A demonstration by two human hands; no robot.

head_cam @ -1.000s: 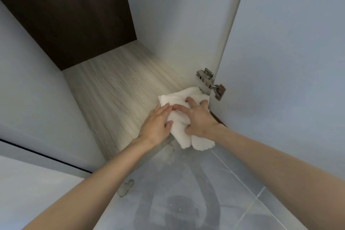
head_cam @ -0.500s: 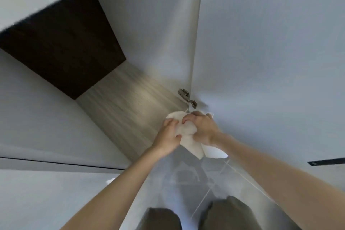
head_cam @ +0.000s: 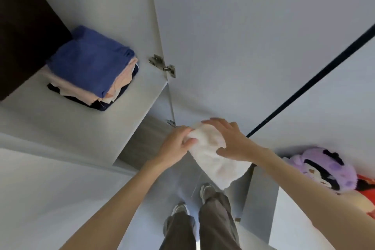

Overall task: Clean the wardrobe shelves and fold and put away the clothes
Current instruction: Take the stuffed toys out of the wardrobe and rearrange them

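Observation:
A white cloth (head_cam: 215, 160) hangs between both my hands in front of the open wardrobe. My left hand (head_cam: 176, 144) pinches its upper left end with curled fingers. My right hand (head_cam: 233, 140) grips the cloth from the right, with the thumb underneath and the fingers over the top. The cloth's lower part droops toward the floor. A folded stack of clothes (head_cam: 91, 67), blue on top with peach and dark layers below, sits on a white shelf (head_cam: 60, 124) at the left. Below that shelf a wood-grain shelf (head_cam: 146, 134) shows.
The open wardrobe door (head_cam: 243, 36) stands right behind my hands, with metal hinges (head_cam: 162, 65) on its edge. A purple plush toy (head_cam: 320, 168) lies at the right beside something red. My legs and shoes (head_cam: 205, 215) stand on the pale floor below.
The view has risen from the wood-grain shelf to the white shelf with the clothes. Both hands lifted the cloth off the shelf and now hold it up in the air.

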